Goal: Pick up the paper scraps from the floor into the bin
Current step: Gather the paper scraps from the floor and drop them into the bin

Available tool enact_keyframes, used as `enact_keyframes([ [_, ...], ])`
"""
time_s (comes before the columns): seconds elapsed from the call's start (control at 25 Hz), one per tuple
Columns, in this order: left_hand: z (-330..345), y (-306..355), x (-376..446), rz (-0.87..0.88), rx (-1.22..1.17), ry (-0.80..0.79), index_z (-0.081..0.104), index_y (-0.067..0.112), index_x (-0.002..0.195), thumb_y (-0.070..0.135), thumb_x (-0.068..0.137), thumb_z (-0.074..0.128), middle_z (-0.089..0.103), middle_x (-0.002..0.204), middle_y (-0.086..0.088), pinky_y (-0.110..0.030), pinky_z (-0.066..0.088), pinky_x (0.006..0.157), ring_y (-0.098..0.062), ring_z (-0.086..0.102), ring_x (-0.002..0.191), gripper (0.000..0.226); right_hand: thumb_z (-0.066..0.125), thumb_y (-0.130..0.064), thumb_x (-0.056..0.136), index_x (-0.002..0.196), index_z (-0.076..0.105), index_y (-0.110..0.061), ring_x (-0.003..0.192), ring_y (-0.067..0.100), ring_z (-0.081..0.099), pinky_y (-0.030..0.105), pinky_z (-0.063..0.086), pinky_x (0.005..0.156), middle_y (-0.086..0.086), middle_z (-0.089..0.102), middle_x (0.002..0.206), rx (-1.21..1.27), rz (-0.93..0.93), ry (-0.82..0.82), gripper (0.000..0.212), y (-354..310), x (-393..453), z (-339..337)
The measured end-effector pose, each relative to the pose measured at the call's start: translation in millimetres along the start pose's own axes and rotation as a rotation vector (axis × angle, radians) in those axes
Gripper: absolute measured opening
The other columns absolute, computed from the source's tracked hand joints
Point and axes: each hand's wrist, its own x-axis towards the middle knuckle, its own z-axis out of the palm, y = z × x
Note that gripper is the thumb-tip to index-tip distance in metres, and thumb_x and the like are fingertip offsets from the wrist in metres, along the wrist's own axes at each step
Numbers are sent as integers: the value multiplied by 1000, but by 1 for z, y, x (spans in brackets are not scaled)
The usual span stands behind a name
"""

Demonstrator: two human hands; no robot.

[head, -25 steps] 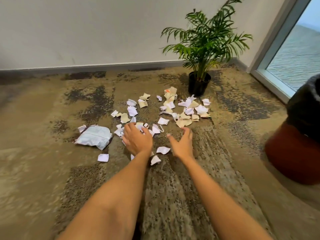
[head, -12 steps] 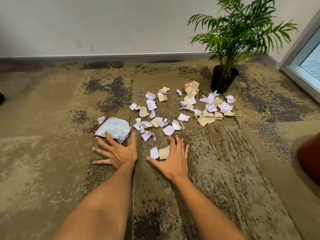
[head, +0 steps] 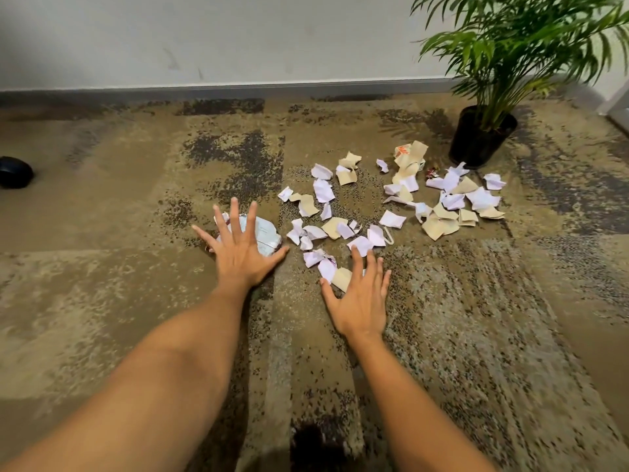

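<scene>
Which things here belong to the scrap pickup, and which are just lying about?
Part of the job:
- paper scraps, scattered on the carpet
- crumpled wrapper, under the left hand
- right hand, open at the nearest scraps

Just lying about:
- potted plant
- dark object at the left edge

The bin is not in view.
</scene>
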Motion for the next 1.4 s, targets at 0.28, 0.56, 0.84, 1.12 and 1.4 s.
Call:
enact_keyframes([
  [0.28, 8, -25, 35, -144, -218, -300, 16, 50, 149, 105, 45, 34, -17, 163, -2, -77, -13, 100, -38, -17, 147, 119, 25, -76, 87, 152, 6, -26, 150, 30, 13, 47, -1, 120, 12, 21, 160, -41, 7, 31, 83, 1, 0, 4],
  [0.56, 1, -12, 53, -203, -157, -215, 13, 24, 154, 77, 79, 44, 26, 152, -24, -68, 15, 108, -44, 20, 140, 97, 24, -75, 88, 152, 14, -25, 150, 29, 14, 49, 4, 122, 10, 25, 159, -51, 4, 44, 82, 1, -1, 4],
  [0.84, -4, -24, 81, -485, -272, -175, 41, -6, 136, 44, 87, 64, 30, 146, -23, -54, 32, 110, -40, 32, 134, 74, 23, -73, 88, 152, 18, -22, 150, 29, 13, 50, 5, 122, 11, 24, 159, -63, 21, 16, 82, 0, 1, 1],
  [1.12, -16, -10, 69, -455, -294, -129, 38, 3, 133, 12, 88, 65, 36, 144, -22, -53, 31, 109, -39, 30, 135, 53, 23, -73, 89, 150, 25, -23, 149, 30, 16, 51, 8, 122, 10, 28, 157, -78, 21, 34, 79, 2, 2, 5],
  [1.4, -12, -8, 10, -452, -260, 104, 47, 15, 126, 26, 84, 68, 55, 123, -6, -43, 40, 95, -22, 49, 111, 48, 31, -53, 98, 131, 48, -29, 145, 29, 28, 45, 13, 121, 7, 44, 146, -17, -68, 45, 45, 6, 3, 7],
])
